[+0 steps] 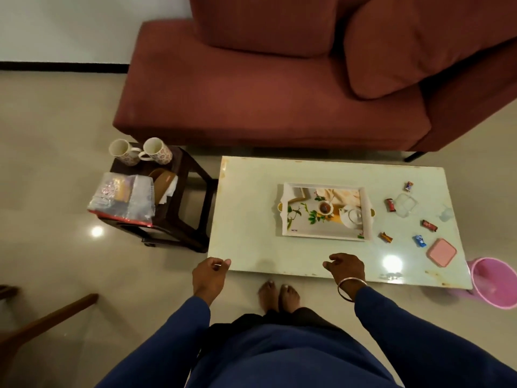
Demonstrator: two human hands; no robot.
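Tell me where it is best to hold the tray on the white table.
Grip the tray by the small handles at its two short ends, coming in from left and right; it lies flat and wide, so probably needs both.

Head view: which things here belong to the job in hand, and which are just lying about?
Job in hand, likely: left hand and right hand, both empty at the near edge of the white table; tray nearest them.
Lying about: mugs, plastic bag, wrapped sweets, pink box, pink bucket.
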